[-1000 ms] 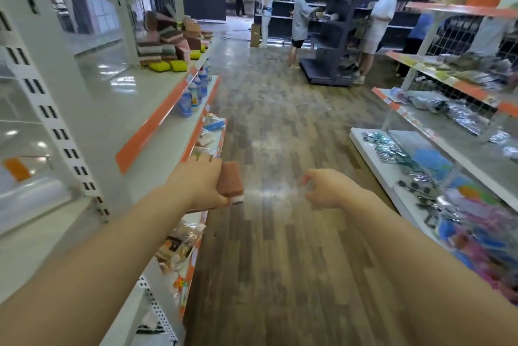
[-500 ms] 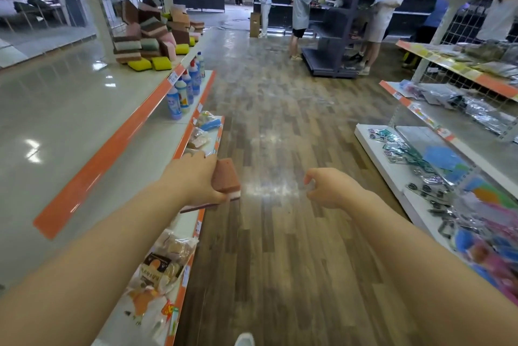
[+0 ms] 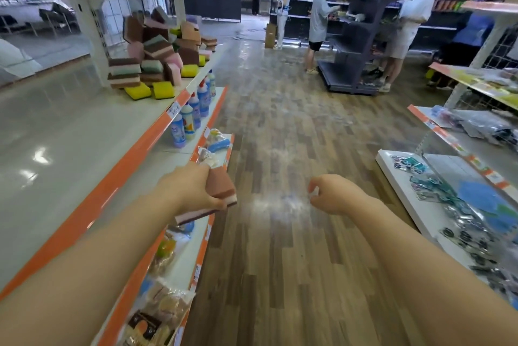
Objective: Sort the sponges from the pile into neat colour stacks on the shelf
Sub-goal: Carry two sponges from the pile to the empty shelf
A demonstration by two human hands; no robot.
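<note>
Now | head view | left hand (image 3: 193, 191) grips brown-and-pink sponge (image 3: 217, 193) at 7 o'clock; right hand (image 3: 333, 194) loosely curled, holding nothing | pile (image 3: 157, 57) at 11 o'clock on shelf (image 3: 70, 127) | risk: leaning pile may topple if bumped.

Two bare, sleeveless forearms (image 3: 84, 256)

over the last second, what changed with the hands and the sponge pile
The view has come nearer to the sponge pile on the shelf, which now looks larger. The left hand keeps gripping the brown sponge; the right hand stays loosely curled and holds nothing. The pile itself looks undisturbed.
</note>
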